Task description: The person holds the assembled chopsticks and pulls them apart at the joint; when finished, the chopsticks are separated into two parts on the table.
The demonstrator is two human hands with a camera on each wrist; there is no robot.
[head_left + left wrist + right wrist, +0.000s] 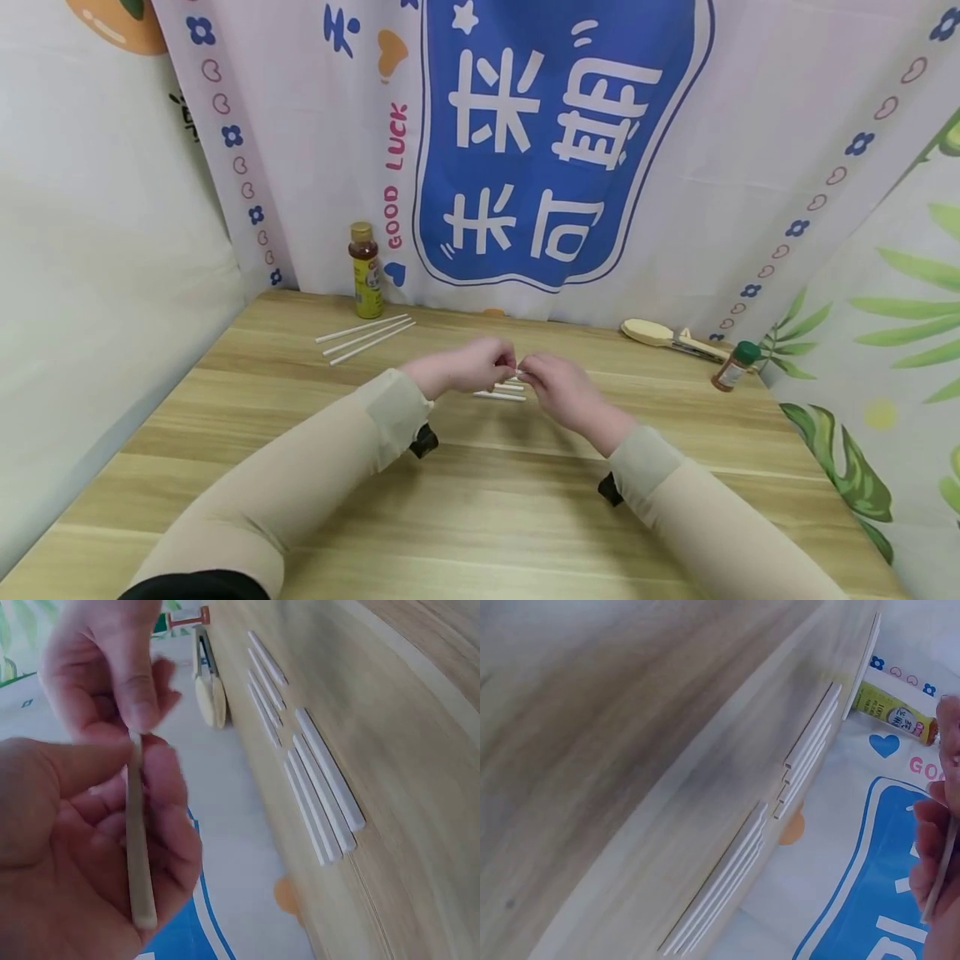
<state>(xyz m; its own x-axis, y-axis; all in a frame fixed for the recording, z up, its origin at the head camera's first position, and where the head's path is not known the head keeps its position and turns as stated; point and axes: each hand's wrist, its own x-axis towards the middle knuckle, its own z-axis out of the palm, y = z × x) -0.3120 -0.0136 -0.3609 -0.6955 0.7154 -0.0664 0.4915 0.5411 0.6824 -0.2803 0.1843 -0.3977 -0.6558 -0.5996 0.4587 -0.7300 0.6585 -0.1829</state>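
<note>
My left hand [477, 364] and right hand [558, 387] meet above the far middle of the table. Between thumb and fingers, the left hand pinches a thin white stick [139, 862], whose length runs down across its palm. My right hand pinches at the stick's upper end, right against the left fingertips; its fingers hide what lies inside. In the right wrist view, a length of white stick [940, 876] shows along curled fingers at the right edge. Short white sticks [501, 397] lie under the hands, and the left wrist view shows them in two side-by-side groups [330, 772].
Three longer white sticks [367, 340] lie at the back left, before a yellow-labelled bottle [367, 275]. Tongs with pale ends [660, 335] and a green-capped jar [737, 367] are at the back right. A printed cloth [337, 150] hangs behind the wooden table [480, 533].
</note>
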